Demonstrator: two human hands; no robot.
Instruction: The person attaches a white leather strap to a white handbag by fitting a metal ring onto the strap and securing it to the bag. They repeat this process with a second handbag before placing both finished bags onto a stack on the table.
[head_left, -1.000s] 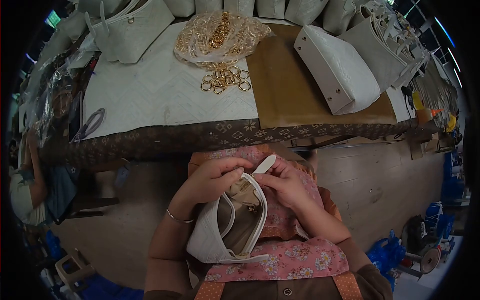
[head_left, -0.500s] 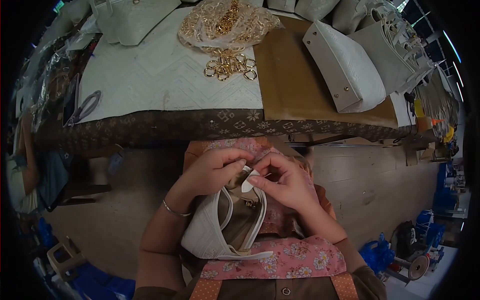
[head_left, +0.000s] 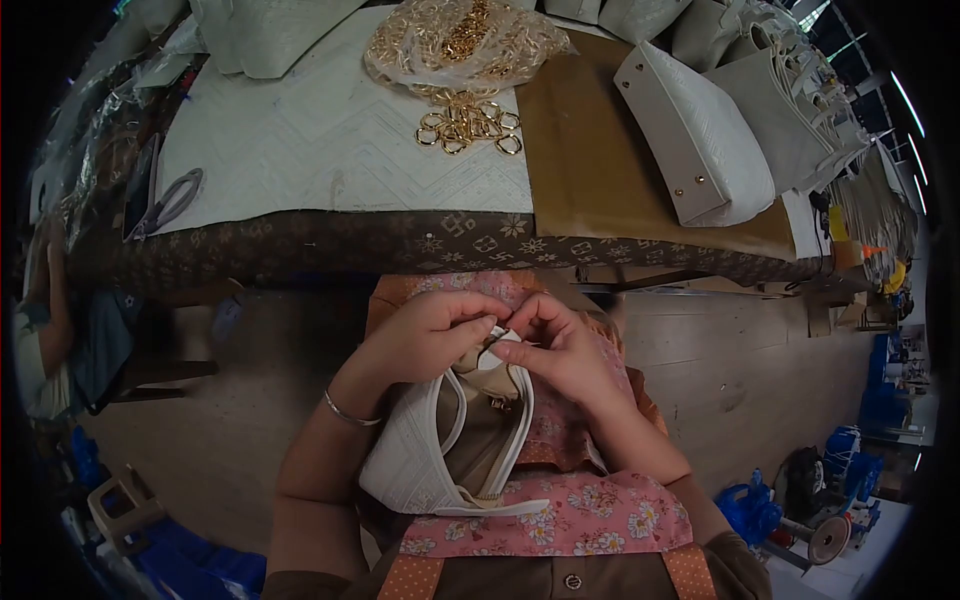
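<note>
A white handbag (head_left: 408, 452) with a beige lining lies open on my lap, tilted, its zip teeth showing near the lower end. My left hand (head_left: 445, 333) is closed, pinching the bag's far edge. Opposite it, my right hand (head_left: 555, 345) is closed with thumb and finger on a white strap tab (head_left: 489, 356) at that same end. The two sets of fingertips nearly meet there, and they partly hide the tab. Whether a small metal part sits between them I cannot make out.
On the table ahead are loose gold D-rings (head_left: 468, 122) and a plastic bag of gold hardware (head_left: 465, 45). Scissors (head_left: 175, 202) lie at the left. A finished-looking white handbag (head_left: 700, 130) rests on brown sheeting (head_left: 580, 140). Another person's arm (head_left: 57, 300) shows at far left.
The white tab, which hung down over the bag opening below my right thumb, now sits higher between my fingertips. My right hand has shifted slightly left; the bag stays on my lap.
</note>
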